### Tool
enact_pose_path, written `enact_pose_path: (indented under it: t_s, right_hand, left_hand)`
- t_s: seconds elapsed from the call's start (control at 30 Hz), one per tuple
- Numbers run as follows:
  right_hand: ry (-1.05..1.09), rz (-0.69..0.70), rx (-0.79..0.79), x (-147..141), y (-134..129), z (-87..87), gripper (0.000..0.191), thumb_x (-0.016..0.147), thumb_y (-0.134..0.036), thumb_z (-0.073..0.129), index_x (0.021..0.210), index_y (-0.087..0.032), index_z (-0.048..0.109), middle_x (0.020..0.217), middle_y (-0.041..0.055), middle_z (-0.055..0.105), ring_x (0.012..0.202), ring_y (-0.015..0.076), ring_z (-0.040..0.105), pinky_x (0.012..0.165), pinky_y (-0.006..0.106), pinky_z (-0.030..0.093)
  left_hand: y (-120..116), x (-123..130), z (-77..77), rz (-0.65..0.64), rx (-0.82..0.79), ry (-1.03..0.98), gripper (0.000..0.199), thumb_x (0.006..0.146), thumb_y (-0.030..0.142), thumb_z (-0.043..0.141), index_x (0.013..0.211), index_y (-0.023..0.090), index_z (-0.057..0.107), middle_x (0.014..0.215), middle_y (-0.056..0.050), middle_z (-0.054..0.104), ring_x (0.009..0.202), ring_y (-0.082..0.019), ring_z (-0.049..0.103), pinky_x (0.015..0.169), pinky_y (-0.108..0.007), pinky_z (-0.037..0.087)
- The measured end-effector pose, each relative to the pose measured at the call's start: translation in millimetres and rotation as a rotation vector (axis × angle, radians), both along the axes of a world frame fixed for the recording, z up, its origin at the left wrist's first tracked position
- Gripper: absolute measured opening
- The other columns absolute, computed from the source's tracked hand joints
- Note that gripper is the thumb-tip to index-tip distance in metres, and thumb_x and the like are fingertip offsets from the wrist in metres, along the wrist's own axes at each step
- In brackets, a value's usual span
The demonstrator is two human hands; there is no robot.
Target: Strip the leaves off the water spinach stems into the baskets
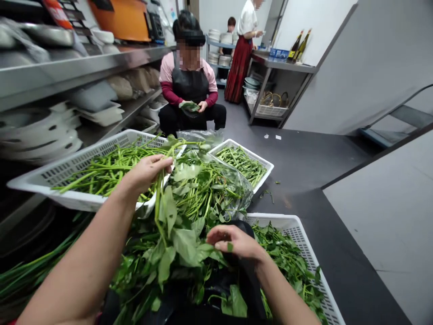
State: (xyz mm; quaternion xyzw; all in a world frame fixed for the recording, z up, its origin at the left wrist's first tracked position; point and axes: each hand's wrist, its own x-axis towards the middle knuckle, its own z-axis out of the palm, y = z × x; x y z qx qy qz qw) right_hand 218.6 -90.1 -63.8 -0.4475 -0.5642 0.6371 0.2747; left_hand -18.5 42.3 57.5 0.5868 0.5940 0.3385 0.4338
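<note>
My left hand (153, 170) is closed around a leafy green stem (158, 212), held up over the pile. Its broad leaves (185, 243) hang down toward my right hand (233, 241). That hand has loosely curled fingers, a gap between thumb and fingers, and the leaf tips close by. A small leaf scrap (230, 247) clings near its thumb. Behind the held stem lies a heap of leafy stems (199, 194) in a clear plastic bag (241, 192). More loose leaves (237, 303) rest low in front of me, on something dark.
A white basket (79, 203) of long stems stands left. Another white basket (267, 174) holds short cut stems; a third basket (297, 221) at right holds leaves. A seated co-worker (189, 81) handles greens opposite. Metal shelving (101, 61) runs along the left; a steel table (287, 65) stands behind.
</note>
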Motion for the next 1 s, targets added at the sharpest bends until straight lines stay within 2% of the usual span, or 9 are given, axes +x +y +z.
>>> enact_pose_path:
  t_s: [0.13,0.2,0.3,0.43,0.53,0.7,0.77,0.9,1.0]
  right_hand:
    - [0.287,-0.449,0.039,-5.1,4.4,27.3,0.026,0.075,-0.043,0.061,0.079,-0.018,0.058,0.059,-0.0017,0.059,0.048,0.0077,0.048,0.043,0.017,0.033]
    - [0.359,-0.543,0.097,-5.6,1.3,43.1,0.027,0.073,-0.044,0.065,0.078,-0.018,0.058,0.049,-0.0056,0.051,0.041,0.0054,0.039,0.040,0.016,0.028]
    - [0.349,-0.334,0.192,-9.7,-9.8,67.8,0.024,0.075,-0.041,0.064,0.079,-0.017,0.062,0.053,-0.0031,0.056,0.044,0.0070,0.044,0.043,0.018,0.034]
    - [0.017,-0.033,0.458,-28.0,-19.9,84.7,0.017,0.080,-0.028,0.056,0.079,-0.016,0.068,0.078,0.0041,0.067,0.070,0.0134,0.059,0.066,0.026,0.045]
    - [-0.085,-0.009,0.469,-42.2,-15.7,77.4,0.022,0.082,-0.030,0.052,0.079,-0.016,0.069,0.083,0.0050,0.068,0.079,0.0150,0.059,0.076,0.029,0.044]
    - [0.329,0.150,-0.092,-46.7,-5.0,59.6,0.039,0.070,-0.049,0.064,0.083,-0.013,0.069,0.071,0.0032,0.065,0.065,0.0118,0.057,0.061,0.023,0.044]
    - [0.418,0.160,-0.194,-45.5,-5.0,58.9,0.041,0.064,-0.049,0.069,0.084,-0.012,0.069,0.065,0.0009,0.062,0.057,0.0088,0.053,0.052,0.019,0.039]
    - [0.410,0.174,-0.176,-47.7,-8.1,54.6,0.034,0.065,-0.044,0.067,0.076,-0.012,0.068,0.054,-0.0028,0.054,0.047,0.0056,0.043,0.043,0.017,0.030]
    - [0.299,0.005,-0.125,-49.5,-3.0,34.8,0.026,0.063,-0.039,0.065,0.061,-0.014,0.060,0.046,-0.0047,0.046,0.042,0.0052,0.037,0.040,0.018,0.027]
  left_hand:
    - [-23.7,-4.7,6.3,0.034,-0.201,-0.448,0.011,0.071,0.026,0.061,0.072,0.015,0.061,0.062,0.001,0.055,0.044,-0.006,0.043,0.036,-0.015,0.029]
    - [-31.0,-4.5,0.7,0.051,-0.238,-0.543,0.004,0.073,0.018,0.060,0.072,0.014,0.060,0.062,0.002,0.056,0.043,-0.004,0.043,0.036,-0.013,0.031]
    - [-36.8,-1.7,-9.3,0.121,-0.247,-0.615,0.012,0.079,0.016,0.057,0.067,0.014,0.057,0.058,0.003,0.054,0.042,-0.003,0.043,0.037,-0.011,0.034]
    - [-38.9,3.2,-19.0,0.147,-0.306,-0.676,0.021,0.084,0.021,0.056,0.064,0.014,0.054,0.053,0.005,0.051,0.039,-0.002,0.043,0.038,-0.010,0.037]
    - [-40.0,6.8,-24.4,0.160,-0.342,-0.723,0.021,0.085,0.020,0.055,0.065,0.014,0.055,0.051,0.005,0.051,0.037,-0.001,0.042,0.037,-0.009,0.037]
    - [-42.8,11.8,-34.2,0.208,-0.375,-0.739,0.021,0.086,0.017,0.051,0.066,0.014,0.056,0.054,0.003,0.053,0.042,-0.003,0.048,0.039,-0.009,0.040]
    - [-44.3,12.9,-37.7,0.197,-0.366,-0.721,0.018,0.085,0.017,0.053,0.067,0.014,0.056,0.057,0.003,0.053,0.044,-0.003,0.049,0.041,-0.010,0.041]
    - [-48.5,12.8,-41.6,0.114,-0.312,-0.674,0.011,0.081,0.017,0.056,0.070,0.015,0.058,0.064,0.003,0.054,0.049,-0.004,0.050,0.043,-0.011,0.042]
    - [-54.2,11.1,-41.9,0.107,-0.254,-0.667,0.007,0.077,0.020,0.059,0.071,0.017,0.056,0.063,0.004,0.052,0.050,-0.005,0.050,0.044,-0.012,0.041]
